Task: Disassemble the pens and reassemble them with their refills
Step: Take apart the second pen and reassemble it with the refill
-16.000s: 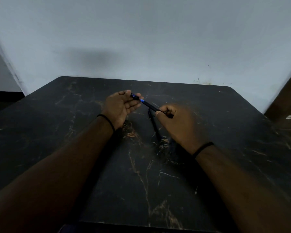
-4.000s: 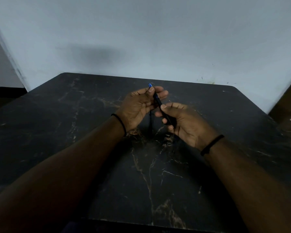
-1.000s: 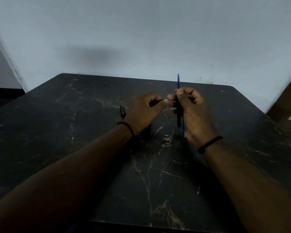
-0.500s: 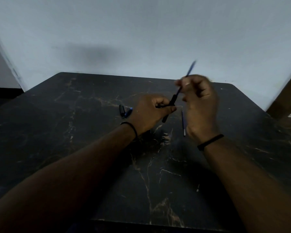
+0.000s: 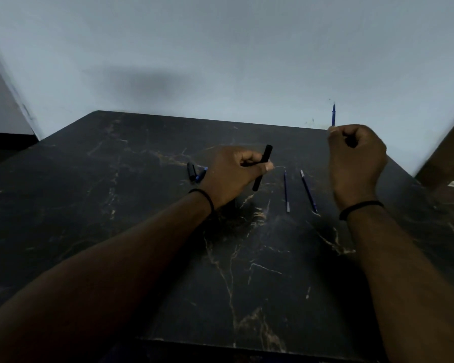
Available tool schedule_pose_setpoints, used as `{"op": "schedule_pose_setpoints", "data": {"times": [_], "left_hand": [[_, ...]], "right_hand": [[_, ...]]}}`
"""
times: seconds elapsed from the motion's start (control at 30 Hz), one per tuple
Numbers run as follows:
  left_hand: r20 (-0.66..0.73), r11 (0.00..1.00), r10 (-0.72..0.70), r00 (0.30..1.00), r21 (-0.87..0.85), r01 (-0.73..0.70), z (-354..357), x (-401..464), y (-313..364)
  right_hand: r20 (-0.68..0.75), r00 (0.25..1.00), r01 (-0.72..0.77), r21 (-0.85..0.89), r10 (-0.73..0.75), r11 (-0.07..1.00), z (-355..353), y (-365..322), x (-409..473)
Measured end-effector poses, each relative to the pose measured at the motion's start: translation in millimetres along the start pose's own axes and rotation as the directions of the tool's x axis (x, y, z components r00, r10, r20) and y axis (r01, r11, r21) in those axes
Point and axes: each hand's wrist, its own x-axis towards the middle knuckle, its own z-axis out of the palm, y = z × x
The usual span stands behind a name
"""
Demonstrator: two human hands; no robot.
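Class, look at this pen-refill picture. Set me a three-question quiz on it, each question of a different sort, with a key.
1. True or false: the left hand grips a black pen barrel.
2. How many loose refills lie on the table between the hands?
3. The right hand holds: A) a cap B) a blue refill pointing up C) nothing

Key: 1 true; 2 two; 3 B
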Motion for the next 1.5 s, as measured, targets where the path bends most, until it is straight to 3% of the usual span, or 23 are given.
{"op": "schedule_pose_setpoints", "data": {"times": [0.13, 0.37, 0.53, 0.67, 0.87, 0.97, 1.07, 1.33, 1.4, 1.5], "left_hand": [[0.005, 1.000, 0.014, 1.000, 0.024, -0.014, -1.2, -1.6, 2.0], [-0.013, 0.999, 0.022, 1.000, 0.042, -0.022, -4.3, -1.5, 2.9], [-0.027, 0.999, 0.017, 0.999, 0.044, -0.015, -6.2, -0.4, 2.0], [-0.040, 0.999, 0.002, 0.999, 0.053, 0.000, -7.1, 0.1, 1.2], [-0.053, 0.997, 0.017, 0.998, 0.080, -0.013, -9.1, 2.2, -3.0], [-0.062, 0.997, 0.024, 0.998, 0.081, -0.019, -8.8, 2.7, -4.7], [-0.064, 0.997, 0.021, 0.998, 0.071, -0.016, -8.6, 2.8, -5.5], [-0.066, 0.996, 0.032, 0.997, 0.084, -0.027, -8.8, 2.0, -2.9], [-0.064, 0.996, 0.035, 0.997, 0.083, -0.029, -9.3, 2.3, -2.6], [-0.061, 0.996, 0.041, 0.997, 0.076, -0.037, -10.1, 2.8, -2.7]], "right_hand": [[0.073, 0.997, -0.012, 0.069, 0.007, 0.998, -0.7, 2.5, 2.5], [0.277, 0.960, 0.039, 0.007, -0.039, 0.999, 1.6, 11.6, 1.7], [0.411, 0.911, -0.031, -0.005, 0.030, 1.000, 4.6, 14.2, 2.6], [0.505, 0.863, 0.058, -0.111, 0.006, 0.992, 3.0, 10.0, -0.9], [0.434, 0.899, 0.031, -0.184, 0.053, 0.982, 3.7, 14.4, -1.2], [0.335, 0.927, -0.101, -0.211, 0.169, 0.972, 4.0, 24.8, 6.1], [0.303, 0.907, -0.234, -0.211, 0.291, 0.949, 1.7, 31.3, 12.2], [0.284, 0.907, -0.176, -0.414, 0.311, 0.893, -4.6, 38.1, 13.3], [0.319, 0.878, -0.185, -0.461, 0.356, 0.868, -6.7, 25.3, 6.8], [0.265, 0.898, -0.173, -0.520, 0.350, 0.837, -8.2, 22.3, 4.5]]}}
